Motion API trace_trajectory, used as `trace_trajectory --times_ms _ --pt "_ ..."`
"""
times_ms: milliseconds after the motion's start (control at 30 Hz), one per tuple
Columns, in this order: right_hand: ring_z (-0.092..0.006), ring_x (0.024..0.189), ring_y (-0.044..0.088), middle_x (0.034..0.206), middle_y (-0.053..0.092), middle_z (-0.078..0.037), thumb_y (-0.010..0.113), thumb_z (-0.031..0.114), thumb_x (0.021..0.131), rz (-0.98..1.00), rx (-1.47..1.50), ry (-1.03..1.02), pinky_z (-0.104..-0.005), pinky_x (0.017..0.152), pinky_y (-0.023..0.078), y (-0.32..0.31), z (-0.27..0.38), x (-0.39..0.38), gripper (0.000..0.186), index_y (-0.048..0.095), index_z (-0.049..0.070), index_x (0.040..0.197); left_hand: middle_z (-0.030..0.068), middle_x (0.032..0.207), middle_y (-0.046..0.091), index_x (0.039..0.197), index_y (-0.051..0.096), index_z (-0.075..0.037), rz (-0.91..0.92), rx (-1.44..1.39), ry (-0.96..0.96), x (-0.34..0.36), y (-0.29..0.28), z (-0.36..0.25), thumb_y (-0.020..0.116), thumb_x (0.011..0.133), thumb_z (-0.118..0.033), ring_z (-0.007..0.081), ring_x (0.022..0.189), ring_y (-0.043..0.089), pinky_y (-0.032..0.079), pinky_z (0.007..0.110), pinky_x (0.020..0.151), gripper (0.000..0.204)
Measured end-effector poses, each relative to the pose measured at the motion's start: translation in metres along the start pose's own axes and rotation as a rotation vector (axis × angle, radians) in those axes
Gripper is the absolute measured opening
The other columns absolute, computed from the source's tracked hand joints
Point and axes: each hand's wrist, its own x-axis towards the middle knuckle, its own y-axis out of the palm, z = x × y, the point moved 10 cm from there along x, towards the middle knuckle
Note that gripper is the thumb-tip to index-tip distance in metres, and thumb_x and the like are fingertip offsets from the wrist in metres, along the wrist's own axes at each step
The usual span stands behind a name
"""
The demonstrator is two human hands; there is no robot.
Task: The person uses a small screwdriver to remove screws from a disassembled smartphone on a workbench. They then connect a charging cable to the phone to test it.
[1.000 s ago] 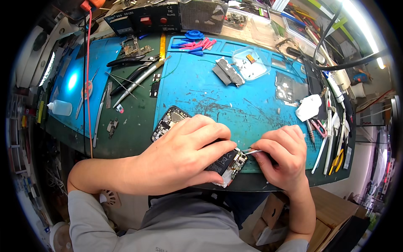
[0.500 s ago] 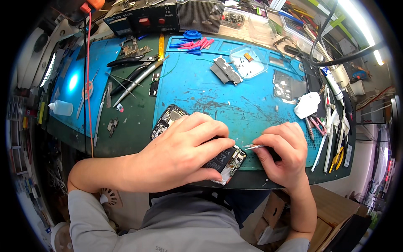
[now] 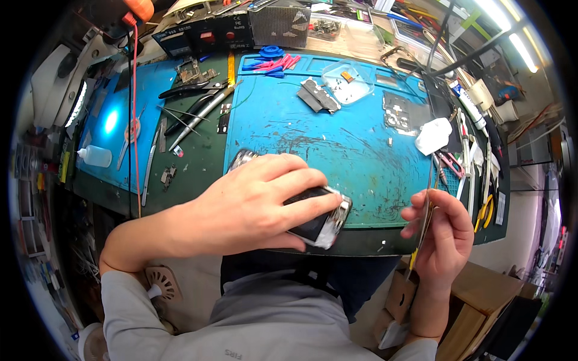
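Opened phone point(image 3: 332, 228) under left hand point(image 3: 260, 197); tweezers point(image 3: 426, 224) in right hand point(image 3: 444, 239)

Phone sits at the near edge of the blue mat point(image 3: 355, 150), on the tabletop point(image 3: 195, 180). Left hand spread over it, gripping; both phone ends show past the hand. Cannot tell whether phone is slightly raised. Right hand, well apart from phone, pinches the tweezers roughly upright. White crumpled piece point(image 3: 433, 136) lies just beyond right hand. Farther back on mat: grey metal part point(image 3: 318, 96) beside clear tray point(image 3: 355, 90).
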Motion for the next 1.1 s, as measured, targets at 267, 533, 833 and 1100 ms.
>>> trace_trajectory --times_ms 267,533,833,1100 --pt "-0.0209 0.088 0.069 0.102 0.069 -0.011 0.091 0.018 0.092 0.081 -0.392 -0.3 -0.0322 0.079 0.057 0.033 -0.003 -0.024 0.04 0.07 0.0 0.12 0.0083 0.132 0.062 0.144 0.069 -0.016 -0.087 0.176 -0.058 0.003 0.004 -0.008 0.087 0.073 -0.052 0.0318 0.117 0.062 0.052 0.046 0.103 0.082" --pt "-0.0273 0.077 0.077 0.097 0.08 -0.012 0.081 -0.007 0.081 0.075 -0.649 -0.521 -0.0349 0.066 0.061 0.062 0.001 -0.03 0.034 0.076 0.0 0.114 0.0085 0.126 0.065 0.137 0.07 -0.013 -0.053 0.13 0.058 0.011 -0.002 -0.001 0.084 0.08 -0.052 0.0287 0.106 0.067 0.057 0.042 0.092 0.07" --pt "-0.0293 0.086 0.079 0.102 0.079 -0.017 0.082 -0.009 0.088 0.075 -0.662 -0.485 -0.0361 0.074 0.064 0.057 0.011 -0.022 0.029 0.076 -0.003 0.116 0.007 0.124 0.063 0.131 0.067 -0.011 -0.011 0.217 0.131 0.014 -0.003 -0.007 0.085 0.077 -0.049 0.0244 0.106 0.066 0.059 0.037 0.085 0.068" --pt "-0.0292 0.094 0.079 0.108 0.078 -0.021 0.071 -0.016 0.092 0.055 -0.804 -0.502 -0.0355 0.083 0.065 0.035 0.034 -0.009 0.03 0.075 -0.006 0.121 0.0075 0.127 0.066 0.133 0.068 -0.012 -0.026 0.233 0.161 0.012 -0.002 -0.004 0.079 0.08 -0.058 0.0254 0.101 0.07 0.06 0.038 0.083 0.071"
